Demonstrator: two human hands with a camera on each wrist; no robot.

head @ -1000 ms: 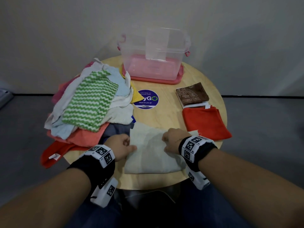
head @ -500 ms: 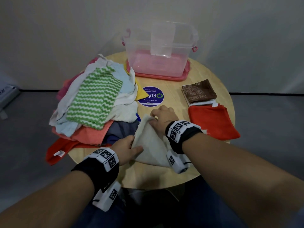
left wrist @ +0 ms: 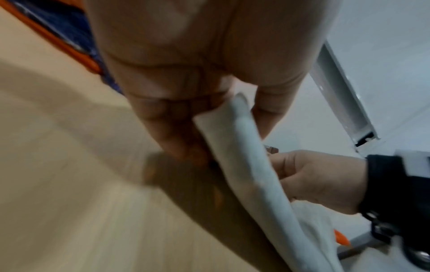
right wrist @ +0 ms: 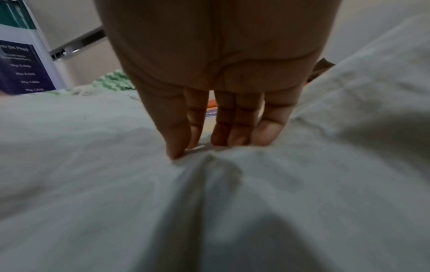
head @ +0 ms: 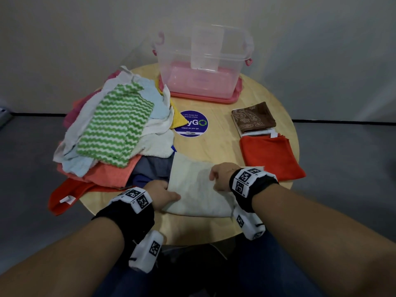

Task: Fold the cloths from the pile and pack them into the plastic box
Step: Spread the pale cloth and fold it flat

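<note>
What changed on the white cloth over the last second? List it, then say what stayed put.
The right hand carried the white cloth's right part across toward the pile, then back; the cloth again lies spread, now tilted. The left hand kept pinching its left edge. The folded orange cloth, brown cloth and plastic box stayed put.

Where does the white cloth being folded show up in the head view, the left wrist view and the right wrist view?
Head: white cloth lies low at centre, between both hands.
Left wrist: it runs from centre to the bottom right, pinched by the left hand.
Right wrist: it fills the lower half, under the right hand.
Shared landmark: green zigzag cloth, a sliver in the right wrist view; absent from the left wrist view.
</note>
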